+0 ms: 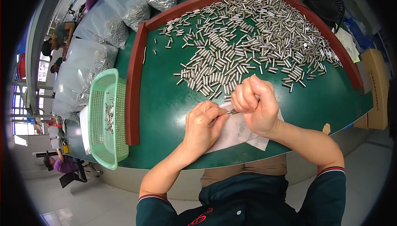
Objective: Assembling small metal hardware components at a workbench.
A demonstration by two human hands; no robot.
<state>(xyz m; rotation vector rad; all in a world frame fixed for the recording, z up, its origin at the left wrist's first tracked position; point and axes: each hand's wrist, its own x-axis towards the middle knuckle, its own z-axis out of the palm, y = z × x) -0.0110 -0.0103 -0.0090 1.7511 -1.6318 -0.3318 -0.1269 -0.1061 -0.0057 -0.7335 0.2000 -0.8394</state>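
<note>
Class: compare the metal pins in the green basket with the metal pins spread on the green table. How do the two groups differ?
The pins in the green basket are a small cluster; the pins on the table form a broad heap of hundreds. The basket pins lie left of the red rail, outside it; the table pins lie inside it, just beyond both hands. Both groups are short, shiny silver cylinders.

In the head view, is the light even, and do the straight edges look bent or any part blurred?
Head view: light is bright and even, with small glints on the pile of metal pins; the red rail and green table curve strongly toward the rim, and the corners are black; the left hand and right hand look sharp, while the people far left are small and soft.
</note>
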